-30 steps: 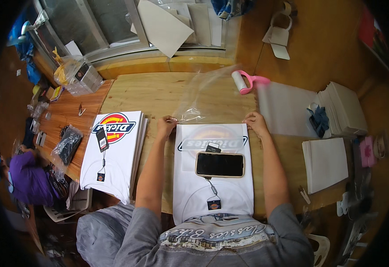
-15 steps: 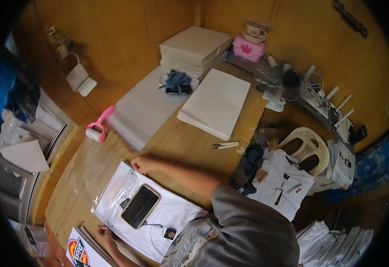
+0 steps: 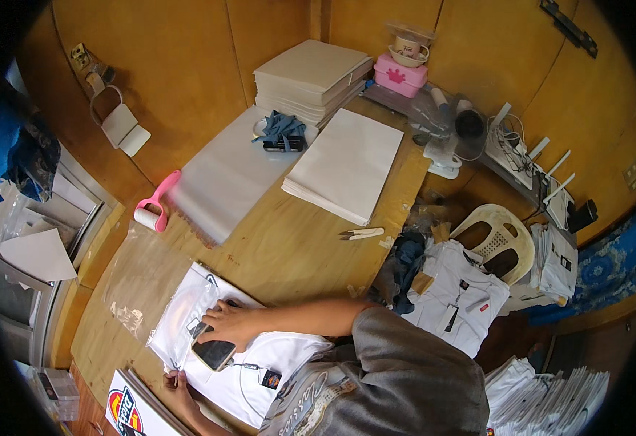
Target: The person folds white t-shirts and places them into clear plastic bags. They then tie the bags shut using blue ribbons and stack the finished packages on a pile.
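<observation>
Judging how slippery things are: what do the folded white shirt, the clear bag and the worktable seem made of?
Folded white shirt: fabric, perhaps cotton knit, matte, judging by its soft folds.
Clear bag: apparently thin, glossy plastic film; see-through, with glints.
Worktable: wood, possibly plywood, fairly dull, with visible grain.

White T-shirt [image 3: 242, 392]: folded flat, lying aslant, lower left-centre of frame. Phone [image 3: 215, 354]: dark screen up, pale case, on the shirt, partly hidden. Clear plastic bag [image 3: 140, 280]: wrinkled, left of frame, overlapping shirt's upper-left end.
</observation>
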The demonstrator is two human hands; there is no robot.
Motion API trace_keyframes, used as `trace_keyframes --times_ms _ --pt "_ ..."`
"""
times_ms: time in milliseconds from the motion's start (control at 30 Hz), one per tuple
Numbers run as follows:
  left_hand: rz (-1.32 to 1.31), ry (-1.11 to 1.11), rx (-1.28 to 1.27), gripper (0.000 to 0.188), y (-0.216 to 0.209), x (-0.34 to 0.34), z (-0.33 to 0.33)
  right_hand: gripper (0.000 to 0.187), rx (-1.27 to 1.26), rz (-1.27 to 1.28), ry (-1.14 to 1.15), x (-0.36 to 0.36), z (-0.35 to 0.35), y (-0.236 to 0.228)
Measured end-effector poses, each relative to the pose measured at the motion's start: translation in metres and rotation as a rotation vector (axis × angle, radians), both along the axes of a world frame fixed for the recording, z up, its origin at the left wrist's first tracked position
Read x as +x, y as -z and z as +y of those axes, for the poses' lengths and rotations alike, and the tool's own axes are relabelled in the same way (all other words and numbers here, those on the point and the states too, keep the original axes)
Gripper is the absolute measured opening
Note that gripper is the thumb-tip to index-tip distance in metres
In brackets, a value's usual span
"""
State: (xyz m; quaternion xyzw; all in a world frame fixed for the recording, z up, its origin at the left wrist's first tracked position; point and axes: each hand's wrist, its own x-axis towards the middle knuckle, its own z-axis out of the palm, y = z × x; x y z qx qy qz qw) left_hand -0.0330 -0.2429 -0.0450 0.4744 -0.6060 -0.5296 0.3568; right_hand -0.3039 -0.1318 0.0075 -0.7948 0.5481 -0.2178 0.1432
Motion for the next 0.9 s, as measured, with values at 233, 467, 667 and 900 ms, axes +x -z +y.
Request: trace_keyframes --times_ms 233,467,667,900 --pt "-0.020 -0.163 0.024 0.010 0.011 0.013 0.007 0.062 0.021 -0.068 0.729 -0.075 0.034 -0.022" --pt "-0.011 -0.094 0.033 0.005 -0.011 -0.006 0.012 0.045 -0.039 0.188 0.773 -0.111 0.054 -0.001" --pt "0.085 -0.101 -0.005 0.007 -0.006 -0.010 0.013 0.043 0.116 -0.685 0.649 -0.076 -0.022 0.045" --pt "0.083 -0.114 -0.023 0.008 -0.007 -0.014 0.018 0.010 0.276 -0.926 0.614 -0.085 -0.055 0.053"
